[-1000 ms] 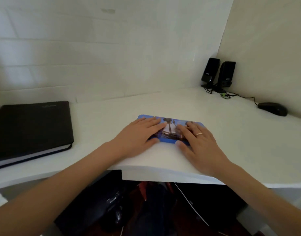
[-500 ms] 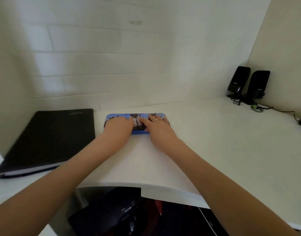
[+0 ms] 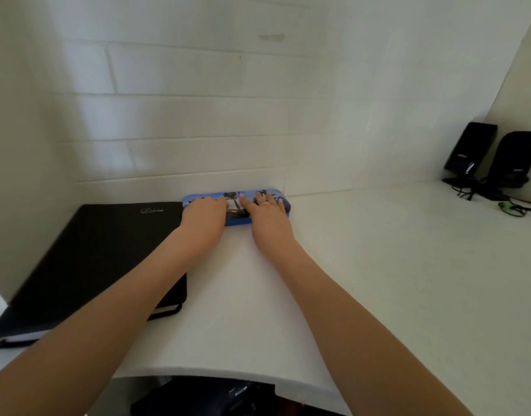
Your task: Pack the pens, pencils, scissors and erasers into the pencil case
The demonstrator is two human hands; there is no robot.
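Note:
A blue pencil case [image 3: 238, 202] with a printed picture on its lid lies closed on the white desk [image 3: 378, 265], close to the back wall and beside a black notebook. My left hand [image 3: 202, 216] rests flat on its left half. My right hand [image 3: 267, 214], with a ring on one finger, lies flat on its right half. Both hands press on the lid with fingers spread. No pens, pencils, scissors or erasers are visible.
A black notebook [image 3: 99, 259] lies at the left, its corner touching the case. Two black speakers [image 3: 492, 157] with cables [image 3: 510, 205] stand at the back right corner. Dark items [image 3: 204, 397] sit under the desk's front edge.
Both hands have slid the closed case away from the front edge to the back of the desk, beside the notebook. The view has shifted left.

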